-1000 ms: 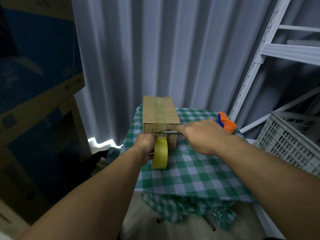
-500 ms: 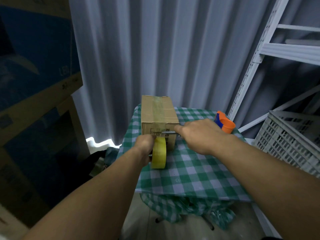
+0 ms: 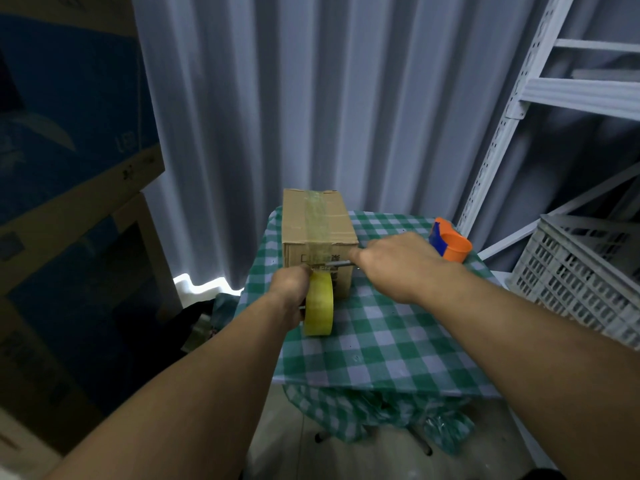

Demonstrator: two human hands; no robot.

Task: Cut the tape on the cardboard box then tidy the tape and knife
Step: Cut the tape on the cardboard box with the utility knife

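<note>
Left hand (image 3: pixel 290 289) is clamped on the tape roll (image 3: pixel 319 303), right hand (image 3: pixel 398 263) gripping the knife (image 3: pixel 337 263) against the box (image 3: pixel 317 237). Tape's thin and stretchy, so keep it taut; the box looks light and might slide.

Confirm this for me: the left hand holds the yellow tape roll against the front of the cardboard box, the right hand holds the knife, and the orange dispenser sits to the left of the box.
One thing is wrong: the orange dispenser sits to the right of the cardboard box, as the head view shows. The left hand does hold the yellow tape roll at the box's front, and the right hand holds the knife.
</note>
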